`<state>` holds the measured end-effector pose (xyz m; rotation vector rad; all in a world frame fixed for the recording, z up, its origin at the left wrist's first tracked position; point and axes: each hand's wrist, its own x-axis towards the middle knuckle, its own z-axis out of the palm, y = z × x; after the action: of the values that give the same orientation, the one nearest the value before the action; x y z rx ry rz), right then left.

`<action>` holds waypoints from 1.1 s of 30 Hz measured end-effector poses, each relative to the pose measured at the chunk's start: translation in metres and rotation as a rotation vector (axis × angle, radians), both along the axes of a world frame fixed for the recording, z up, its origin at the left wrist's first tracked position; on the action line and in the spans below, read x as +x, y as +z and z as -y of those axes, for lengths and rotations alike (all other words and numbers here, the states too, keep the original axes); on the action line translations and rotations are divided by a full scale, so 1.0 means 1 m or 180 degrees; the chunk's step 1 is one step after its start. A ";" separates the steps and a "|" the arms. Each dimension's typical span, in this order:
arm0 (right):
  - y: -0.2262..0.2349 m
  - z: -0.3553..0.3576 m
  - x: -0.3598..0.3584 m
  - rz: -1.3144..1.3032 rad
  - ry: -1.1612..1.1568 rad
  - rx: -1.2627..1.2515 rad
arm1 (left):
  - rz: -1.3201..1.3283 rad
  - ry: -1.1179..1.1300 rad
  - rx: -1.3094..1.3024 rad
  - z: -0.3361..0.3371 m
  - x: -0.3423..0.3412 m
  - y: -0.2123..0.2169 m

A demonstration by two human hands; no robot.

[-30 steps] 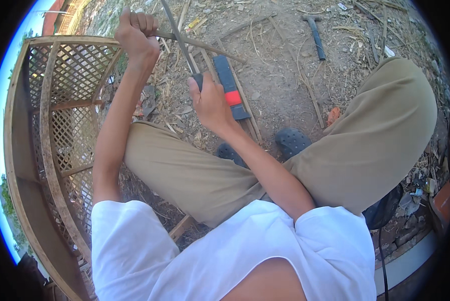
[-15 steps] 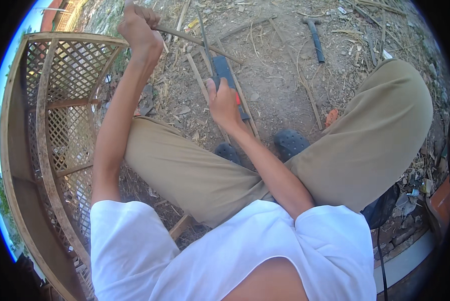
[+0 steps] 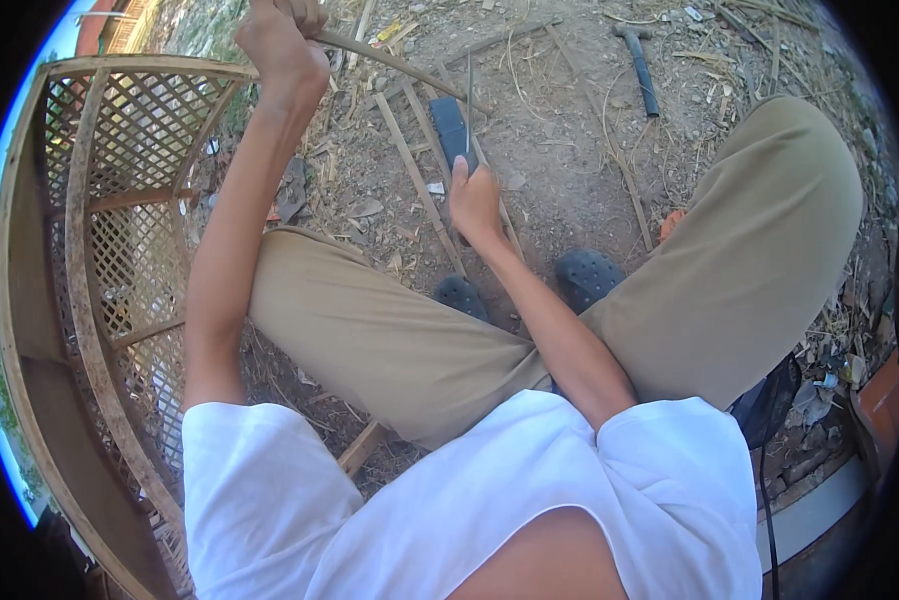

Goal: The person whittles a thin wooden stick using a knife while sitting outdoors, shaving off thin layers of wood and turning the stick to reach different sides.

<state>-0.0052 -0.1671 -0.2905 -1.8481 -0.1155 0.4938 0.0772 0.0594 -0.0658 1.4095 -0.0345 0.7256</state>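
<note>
Near 11 o'clock, by the upper rim, a thin wooden stick (image 3: 394, 63) is gripped in the closed left hand (image 3: 284, 42), and its free end is pointed down toward 12 o'clock. Just above the centre, at 12 o'clock, a long-bladed knife (image 3: 469, 125) is held in the right hand (image 3: 476, 206); its handle is wrapped by the fingers and its narrow blade is aimed straight up toward 12. The blade and the stick are seen to cross near the stick's free end, though whether they touch cannot be told for sure from this angle. Beside the blade, a dark flat piece (image 3: 448, 132) is laid on the ground, with wooden strips (image 3: 417, 180) spread around it. A hammer (image 3: 641, 75) is left lying well apart at 1 o'clock, its head turned toward the upper rim, and an orange scrap (image 3: 672, 222) is found at 2 o'clock by the raised knee. Dark perforated clogs (image 3: 588, 279) are worn on the feet, seen between the khaki trousers (image 3: 739, 250) from the centre to 3 o'clock. From 8 to 10 o'clock, the left side is filled by a wooden lattice frame (image 3: 89, 225).
</note>
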 end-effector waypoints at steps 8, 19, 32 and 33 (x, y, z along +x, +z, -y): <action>0.083 0.006 0.016 0.0151 0.0735 0.1232 | -0.0228 -0.0086 -0.0438 0.030 -0.019 0.010; 0.037 0.004 0.031 -0.0167 0.0337 0.0630 | -0.0347 -0.0232 0.0148 0.034 -0.001 0.017; 0.042 0.014 0.020 -0.0314 0.0605 0.0227 | -0.0391 0.0329 -0.0378 0.041 -0.008 0.006; 0.032 0.024 0.030 -0.1109 0.0790 -0.0029 | -0.0379 0.0242 -0.0335 0.042 -0.006 0.007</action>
<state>0.0248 -0.1909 -0.2587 -1.7374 -0.1071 0.9824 0.0716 0.0170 -0.0591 1.3565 0.1490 0.6948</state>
